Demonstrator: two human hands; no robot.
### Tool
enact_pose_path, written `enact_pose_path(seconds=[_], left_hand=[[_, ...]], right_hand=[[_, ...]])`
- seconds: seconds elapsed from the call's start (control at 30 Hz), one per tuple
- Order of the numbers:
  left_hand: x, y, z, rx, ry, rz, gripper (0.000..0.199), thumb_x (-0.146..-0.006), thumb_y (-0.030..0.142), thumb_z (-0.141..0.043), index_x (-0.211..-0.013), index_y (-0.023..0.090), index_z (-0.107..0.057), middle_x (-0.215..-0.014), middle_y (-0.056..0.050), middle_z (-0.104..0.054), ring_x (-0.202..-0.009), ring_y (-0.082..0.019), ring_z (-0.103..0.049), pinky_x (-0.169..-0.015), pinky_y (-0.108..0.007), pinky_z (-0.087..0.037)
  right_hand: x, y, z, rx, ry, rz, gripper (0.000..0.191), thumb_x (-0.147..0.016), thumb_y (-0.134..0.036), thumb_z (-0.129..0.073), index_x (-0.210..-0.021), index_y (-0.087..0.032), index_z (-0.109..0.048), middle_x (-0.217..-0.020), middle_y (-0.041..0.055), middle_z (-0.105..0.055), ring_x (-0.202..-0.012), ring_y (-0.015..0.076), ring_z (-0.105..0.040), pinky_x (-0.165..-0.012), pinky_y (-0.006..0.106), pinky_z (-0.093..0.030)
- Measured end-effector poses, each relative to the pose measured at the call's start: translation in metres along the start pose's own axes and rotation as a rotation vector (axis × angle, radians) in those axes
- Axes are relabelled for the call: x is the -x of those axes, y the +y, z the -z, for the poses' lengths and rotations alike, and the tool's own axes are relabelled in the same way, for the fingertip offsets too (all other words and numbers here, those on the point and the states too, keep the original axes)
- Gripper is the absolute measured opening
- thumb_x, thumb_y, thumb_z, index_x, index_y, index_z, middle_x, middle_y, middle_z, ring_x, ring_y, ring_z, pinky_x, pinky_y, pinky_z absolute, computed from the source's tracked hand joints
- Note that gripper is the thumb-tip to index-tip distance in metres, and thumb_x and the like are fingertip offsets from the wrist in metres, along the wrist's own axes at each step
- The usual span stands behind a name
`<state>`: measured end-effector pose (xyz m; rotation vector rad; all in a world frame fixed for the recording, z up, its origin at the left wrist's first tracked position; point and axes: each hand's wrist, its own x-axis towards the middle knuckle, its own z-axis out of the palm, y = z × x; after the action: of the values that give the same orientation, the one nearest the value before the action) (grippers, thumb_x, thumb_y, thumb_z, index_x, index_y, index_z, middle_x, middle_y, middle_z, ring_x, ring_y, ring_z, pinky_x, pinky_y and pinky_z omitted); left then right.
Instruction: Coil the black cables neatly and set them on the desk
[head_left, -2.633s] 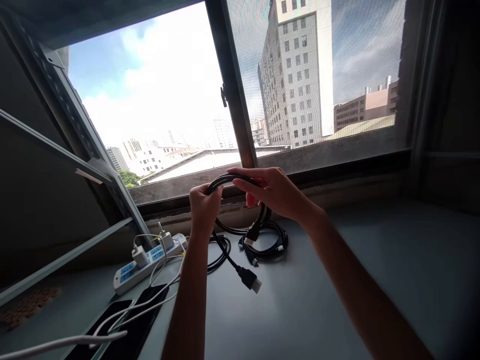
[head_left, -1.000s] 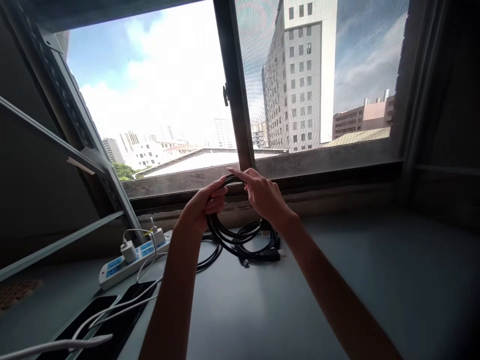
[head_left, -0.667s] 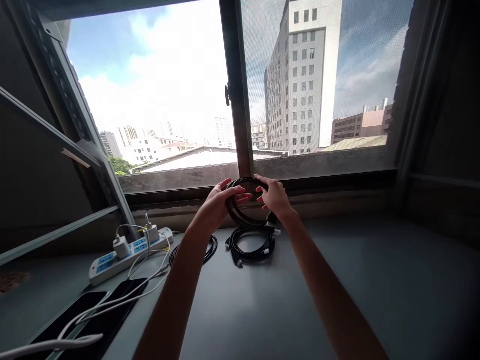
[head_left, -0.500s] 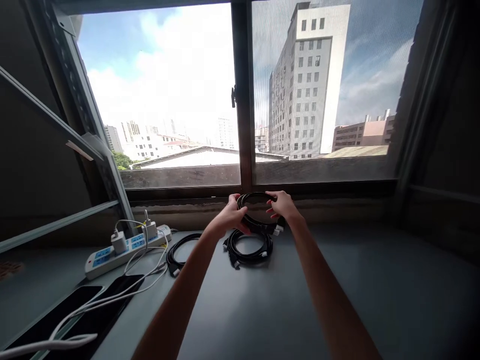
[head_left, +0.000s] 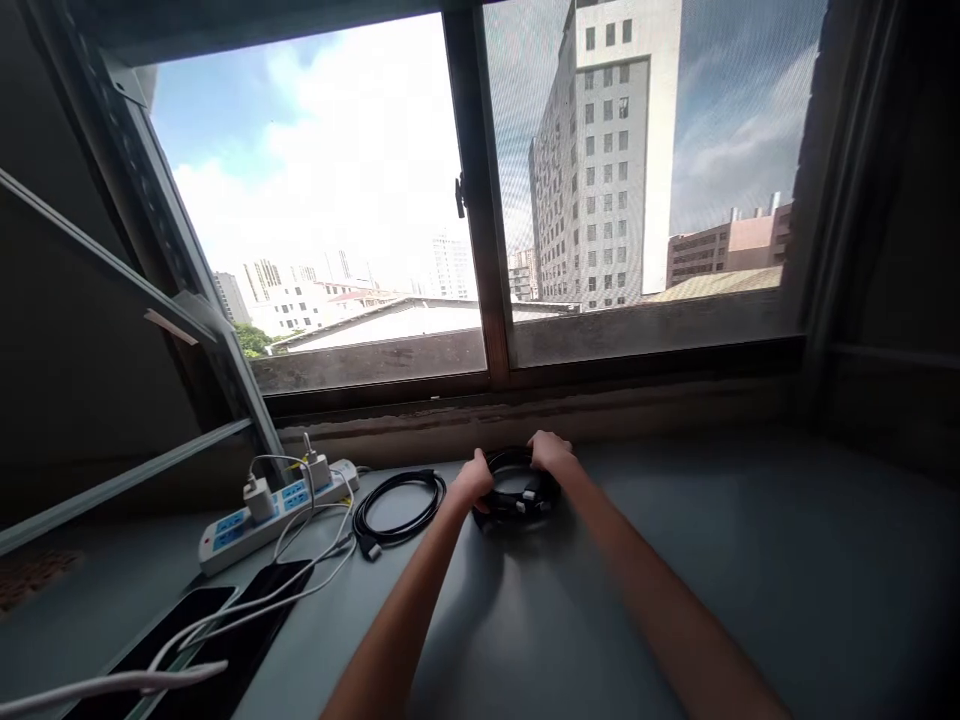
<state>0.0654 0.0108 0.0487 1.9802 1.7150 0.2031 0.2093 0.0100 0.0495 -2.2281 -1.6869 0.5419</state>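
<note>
Just below the frame's middle, a looped black cable (head_left: 510, 458) is gripped from both sides by the left hand (head_left: 475, 479) and right hand (head_left: 550, 449). Farther left, another cable (head_left: 439, 497) is seen.

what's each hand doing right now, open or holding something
Left hand: closed on the left side of the coiled black cables.
Right hand: closed on their far right side.

Tbl (head_left: 510, 620) holds blk cable coils (head_left: 409, 533), pwr strip (head_left: 279, 508), dk slabs (head_left: 251, 645).
</note>
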Motion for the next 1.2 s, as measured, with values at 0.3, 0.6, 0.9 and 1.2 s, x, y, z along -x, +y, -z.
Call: enact_pose_path(seconds=[0.3, 0.6, 0.9, 1.2], left_hand=[[0.001, 0.010, -0.031, -0.310, 0.212, -0.003, 0.061, -0.081, 0.014, -0.048, -0.138, 0.002, -0.026, -0.122, -0.030, -0.045, -0.118, -0.033, -0.043, -0.077, -0.038, -0.049], [0.017, -0.010, -0.035, -0.258, 0.341, 0.003, 0.041, -0.090, 0.024, -0.034, -0.128, 0.013, -0.044, -0.133, -0.024, -0.036, -0.104, -0.030, -0.055, -0.067, -0.031, -0.050], [0.117, -0.047, -0.036, -0.141, 0.310, -0.108, 0.040, -0.085, 0.028, -0.047, -0.124, 0.015, -0.045, -0.132, -0.019, -0.040, -0.096, -0.025, -0.060, -0.076, -0.032, -0.048], [0.208, -0.092, -0.067, 0.165, 0.557, -0.591, 0.013, -0.081, 0.016, -0.042, -0.083, 0.020, -0.054, -0.090, -0.005, -0.054, -0.081, -0.018, -0.055, -0.074, -0.032, -0.045]], right_hand=[[-0.010, 0.006, -0.016, 0.132, 0.241, 0.034, 0.031, -0.088, -0.028, -0.056, -0.116, -0.016, -0.054, -0.123, 0.0097, -0.050, -0.108, 0.0229, -0.051, -0.088, 0.043, -0.045], [-0.012, 0.012, -0.047, 0.255, 0.249, 0.045, 0.027, -0.091, -0.032, -0.052, -0.113, -0.017, -0.055, -0.111, 0.0079, -0.056, -0.096, 0.0188, -0.057, -0.081, 0.037, -0.049], [-0.007, 0.020, -0.038, 0.269, 0.205, 0.120, 0.028, -0.091, -0.036, -0.050, -0.110, -0.016, -0.056, -0.111, 0.0081, -0.057, -0.095, 0.0188, -0.057, -0.082, 0.038, -0.048], [0.038, 0.034, -0.026, 0.107, 0.466, 0.210, 0.031, -0.091, -0.037, -0.042, -0.108, -0.021, -0.063, -0.104, 0.0058, -0.060, -0.097, 0.0200, -0.055, -0.073, 0.030, -0.045]])
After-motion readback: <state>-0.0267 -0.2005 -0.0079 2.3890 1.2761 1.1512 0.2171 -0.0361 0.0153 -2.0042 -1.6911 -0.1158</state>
